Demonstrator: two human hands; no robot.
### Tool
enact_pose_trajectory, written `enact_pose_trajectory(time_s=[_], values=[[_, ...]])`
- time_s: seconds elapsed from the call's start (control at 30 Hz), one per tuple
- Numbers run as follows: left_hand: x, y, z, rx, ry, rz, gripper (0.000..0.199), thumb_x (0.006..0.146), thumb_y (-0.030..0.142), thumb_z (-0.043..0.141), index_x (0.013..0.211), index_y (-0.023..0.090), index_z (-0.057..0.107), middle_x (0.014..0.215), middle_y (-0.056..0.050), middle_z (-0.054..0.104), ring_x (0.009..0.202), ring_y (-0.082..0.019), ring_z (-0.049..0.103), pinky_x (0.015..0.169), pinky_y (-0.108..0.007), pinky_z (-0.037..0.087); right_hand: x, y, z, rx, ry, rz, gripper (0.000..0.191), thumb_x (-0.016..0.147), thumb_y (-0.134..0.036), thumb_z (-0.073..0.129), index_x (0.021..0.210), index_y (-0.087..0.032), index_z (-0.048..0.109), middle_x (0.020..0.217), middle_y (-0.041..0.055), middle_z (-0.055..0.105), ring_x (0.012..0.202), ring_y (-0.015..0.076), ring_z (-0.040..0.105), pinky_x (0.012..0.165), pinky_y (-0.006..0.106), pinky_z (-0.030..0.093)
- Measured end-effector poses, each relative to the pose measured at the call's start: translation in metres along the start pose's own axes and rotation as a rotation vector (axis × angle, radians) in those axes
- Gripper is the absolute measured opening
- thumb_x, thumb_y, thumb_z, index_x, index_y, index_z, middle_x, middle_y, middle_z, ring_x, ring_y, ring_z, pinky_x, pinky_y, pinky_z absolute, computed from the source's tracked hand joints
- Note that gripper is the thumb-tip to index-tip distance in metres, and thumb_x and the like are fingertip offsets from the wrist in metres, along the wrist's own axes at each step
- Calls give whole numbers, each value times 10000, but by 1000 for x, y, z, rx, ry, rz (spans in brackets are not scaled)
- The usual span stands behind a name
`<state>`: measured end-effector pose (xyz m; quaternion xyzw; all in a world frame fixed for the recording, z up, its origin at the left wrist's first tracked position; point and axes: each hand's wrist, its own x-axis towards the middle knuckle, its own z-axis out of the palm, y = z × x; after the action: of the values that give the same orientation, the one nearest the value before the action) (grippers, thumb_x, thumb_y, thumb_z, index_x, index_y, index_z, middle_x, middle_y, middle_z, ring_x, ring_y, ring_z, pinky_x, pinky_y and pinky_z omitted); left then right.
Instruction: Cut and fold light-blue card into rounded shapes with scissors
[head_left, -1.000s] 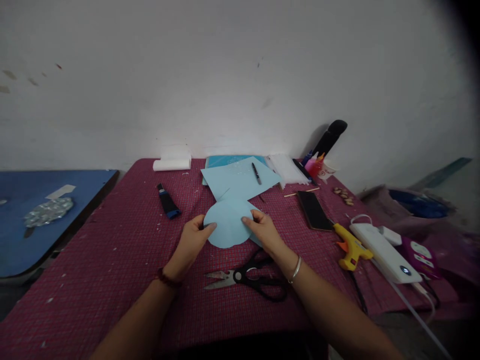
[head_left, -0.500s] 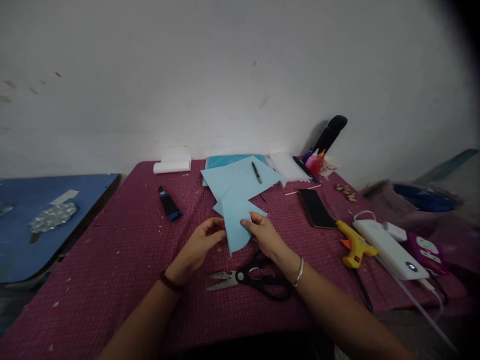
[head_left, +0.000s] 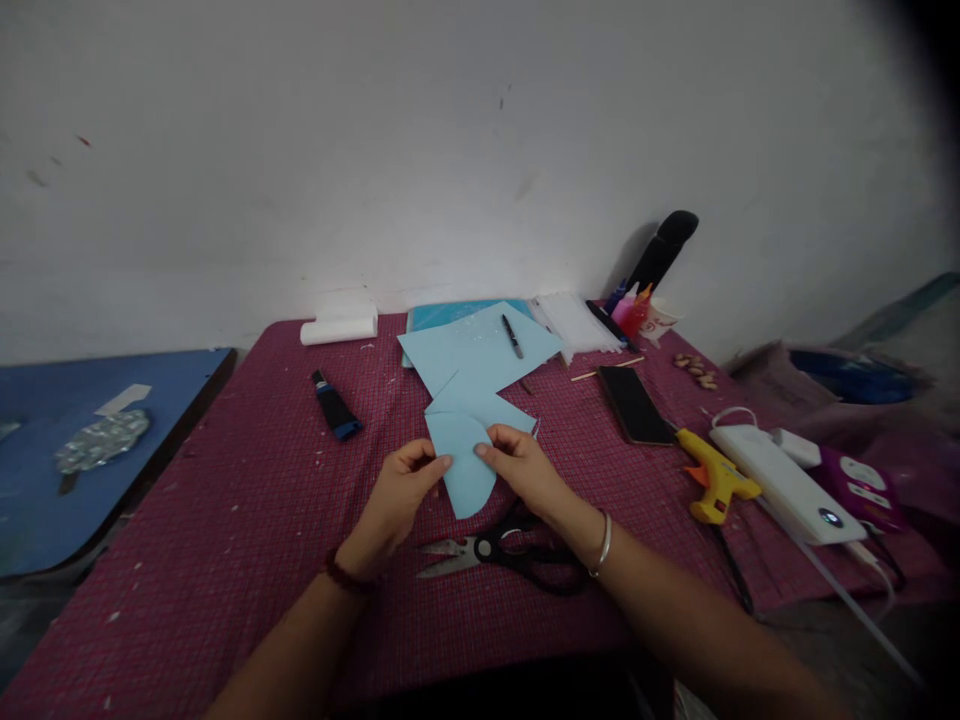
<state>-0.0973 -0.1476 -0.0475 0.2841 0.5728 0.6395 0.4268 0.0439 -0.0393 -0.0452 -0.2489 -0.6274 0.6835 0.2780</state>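
Observation:
A cut piece of light blue paper (head_left: 466, 480) with a rounded lower end is held up between my two hands. My left hand (head_left: 401, 490) pinches its left edge, thumb in front. On the other edge, my right hand (head_left: 525, 468) grips it between thumb and fingers. Black-handled scissors (head_left: 484, 550) lie just below the hands, blades pointing left and slightly apart. Behind the held piece are larger light blue paper sheets (head_left: 457, 355), with a black pen (head_left: 512, 336) resting on them.
Left of the paper lies a black-and-blue tube-like item (head_left: 336, 406). To the right are a dark phone (head_left: 635, 405), a yellow glue gun (head_left: 718, 480), a white power bank (head_left: 784, 485) and wooden sticks (head_left: 606, 369). A white roll (head_left: 339, 328) and white glue sticks (head_left: 576, 326) lie near the wall.
My left hand has moved in from beside the paper and now pinches its left edge. The piece has turned and tilted between my hands. The scissors stay put.

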Motion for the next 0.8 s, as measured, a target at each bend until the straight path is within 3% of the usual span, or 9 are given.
enact_pose_trajectory(time_s=[0.17,0.33,0.53,0.67,0.73,0.8], values=[[-2,7,0,-243,76,-76,243,659,305,761,812,173,626,818,10,612,675,-109,557,521,-216,453,2,5,2,-52,30,-18,305,720,-435,674,653,-189,507,600,-50,443,553,97,378,524,234,307],[-1,9,-2,-200,167,19,212,663,284,757,732,153,606,680,32,580,570,-66,494,485,-181,387,1,10,3,-76,13,-14,304,716,-425,673,639,-193,492,589,-54,427,549,98,364,521,237,295],[0,9,-4,-121,87,9,225,686,327,738,735,168,587,550,61,529,448,-54,432,411,-179,309,-3,9,8,9,-35,60,320,685,-438,704,649,-188,508,596,-54,456,551,94,375,535,230,321],[-3,9,-1,-57,-66,-139,302,650,344,761,847,148,643,594,30,584,440,-75,472,390,-196,318,-3,4,8,46,25,65,257,716,-415,672,826,-200,585,707,-25,558,621,123,471,588,246,394],[-4,8,0,-110,-71,-182,336,633,331,772,887,141,661,597,25,592,430,-71,465,386,-194,301,-3,0,3,-1,46,-5,223,794,-350,573,973,-219,593,804,-4,589,700,143,520,651,268,433],[-3,7,0,-201,-47,-200,348,621,307,781,907,142,672,629,11,616,456,-78,488,414,-200,330,-5,-4,-3,-82,-17,-137,309,795,-224,514,1099,-245,562,972,27,596,832,166,559,738,302,461]])
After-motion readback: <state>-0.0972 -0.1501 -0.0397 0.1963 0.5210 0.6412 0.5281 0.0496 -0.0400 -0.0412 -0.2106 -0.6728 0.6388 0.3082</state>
